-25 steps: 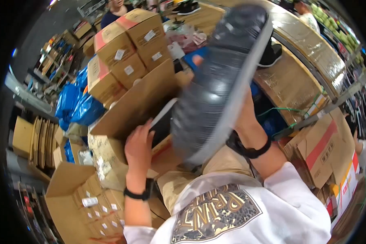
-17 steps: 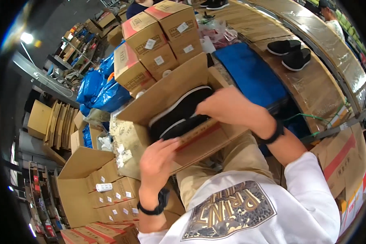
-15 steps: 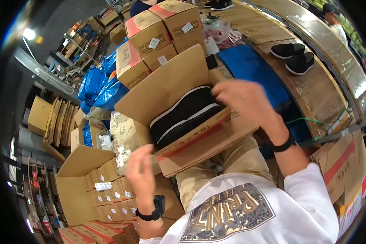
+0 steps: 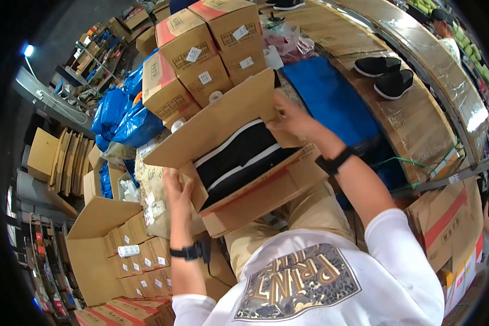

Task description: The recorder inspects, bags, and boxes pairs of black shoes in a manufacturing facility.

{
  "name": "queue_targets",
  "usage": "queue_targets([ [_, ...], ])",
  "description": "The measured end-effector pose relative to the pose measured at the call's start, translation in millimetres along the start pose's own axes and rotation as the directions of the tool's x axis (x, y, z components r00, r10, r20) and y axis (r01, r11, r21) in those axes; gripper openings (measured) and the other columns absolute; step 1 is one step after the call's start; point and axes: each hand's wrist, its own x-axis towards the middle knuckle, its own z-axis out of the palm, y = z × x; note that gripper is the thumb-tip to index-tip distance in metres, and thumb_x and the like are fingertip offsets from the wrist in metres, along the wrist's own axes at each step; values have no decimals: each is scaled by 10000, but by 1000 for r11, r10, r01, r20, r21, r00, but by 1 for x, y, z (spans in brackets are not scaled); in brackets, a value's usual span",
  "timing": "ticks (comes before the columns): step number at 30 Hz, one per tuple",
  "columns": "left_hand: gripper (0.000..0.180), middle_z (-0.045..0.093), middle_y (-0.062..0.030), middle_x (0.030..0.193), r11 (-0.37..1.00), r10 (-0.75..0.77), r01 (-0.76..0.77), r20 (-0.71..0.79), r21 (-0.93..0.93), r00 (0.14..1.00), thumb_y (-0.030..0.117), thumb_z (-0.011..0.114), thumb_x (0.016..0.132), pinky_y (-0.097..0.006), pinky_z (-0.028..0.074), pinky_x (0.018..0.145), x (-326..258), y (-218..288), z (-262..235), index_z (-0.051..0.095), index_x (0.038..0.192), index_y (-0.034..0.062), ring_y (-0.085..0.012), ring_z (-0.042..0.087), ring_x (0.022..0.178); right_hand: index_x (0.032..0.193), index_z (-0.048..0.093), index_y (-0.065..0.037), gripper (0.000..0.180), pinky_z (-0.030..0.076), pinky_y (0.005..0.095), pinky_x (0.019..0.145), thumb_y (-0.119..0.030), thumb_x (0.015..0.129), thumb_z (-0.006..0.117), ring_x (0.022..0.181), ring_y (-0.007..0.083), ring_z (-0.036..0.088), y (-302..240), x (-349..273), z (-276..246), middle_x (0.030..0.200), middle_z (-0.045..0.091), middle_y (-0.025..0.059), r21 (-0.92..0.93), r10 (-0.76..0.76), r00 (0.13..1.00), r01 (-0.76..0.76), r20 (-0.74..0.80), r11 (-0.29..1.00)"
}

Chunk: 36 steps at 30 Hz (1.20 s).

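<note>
A brown cardboard shoebox [image 4: 266,191] stands tilted before me with its lid raised at the back. Inside lies a pair of black shoes [image 4: 231,146] with white sole edges, side by side. My left hand [image 4: 178,191] grips the box's left end, the thumb near the small end flap. At the opposite end my right hand [image 4: 296,118] has its fingers curled at the right end flap, beside the lid's corner. Part of the right fingers is hidden behind the cardboard.
Stacked brown cartons [image 4: 187,46] stand behind the shoebox. Black slip-on shoes [image 4: 392,84] rest on a cardboard-covered bench to the right, past a blue sheet [image 4: 331,92]. An open carton [image 4: 95,255] of small boxes sits lower left. Blue bags [image 4: 127,122] lie at left.
Both hands, formerly apart from the box and blurred, have come onto its two ends. The lid stands a little more upright, and the whole view has shifted slightly.
</note>
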Motion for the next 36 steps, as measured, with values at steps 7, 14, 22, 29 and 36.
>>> queue_targets([
  [7,171,686,-105,1143,728,334,-510,413,458,847,-37,545,885,-532,241,1174,-2,13,-32,661,960,63,-305,566,1244,1366,549,-60,489,376,378,1081,11,884,590,1335,273,461,-23,-5,-43,1458,475,143,-301,-86,973,149,215,942],
  [14,998,314,-231,1548,428,75,-645,686,633,724,429,816,681,-558,168,1187,-1,53,6,349,1518,150,-436,283,1426,1511,359,-90,740,222,461,1198,-396,906,655,1496,331,180,-37,-43,-7,1608,233,168,-619,-28,794,494,607,611],
  [22,923,355,-307,1494,606,-79,-600,791,521,607,297,825,652,-462,316,1150,30,92,29,435,1455,62,-456,343,1386,1371,550,-106,616,426,408,1075,-384,843,702,1357,310,443,-28,-43,-17,1423,512,123,-582,-324,796,598,511,552],
  [29,717,350,-226,1536,382,286,-886,878,264,384,320,646,836,-525,267,1159,17,14,-6,429,1461,44,-437,320,1412,1287,598,-38,375,439,421,1053,-148,928,610,1294,318,497,1,-88,-17,1339,577,152,-566,-521,795,594,310,571],
  [36,616,395,-201,1525,420,306,-871,864,253,399,463,407,1023,-543,215,1171,3,33,1,431,1480,51,-468,317,1409,1306,572,-5,377,444,408,1075,-69,935,579,1357,313,447,-9,-102,-17,1409,530,144,-618,-452,862,489,230,616],
])
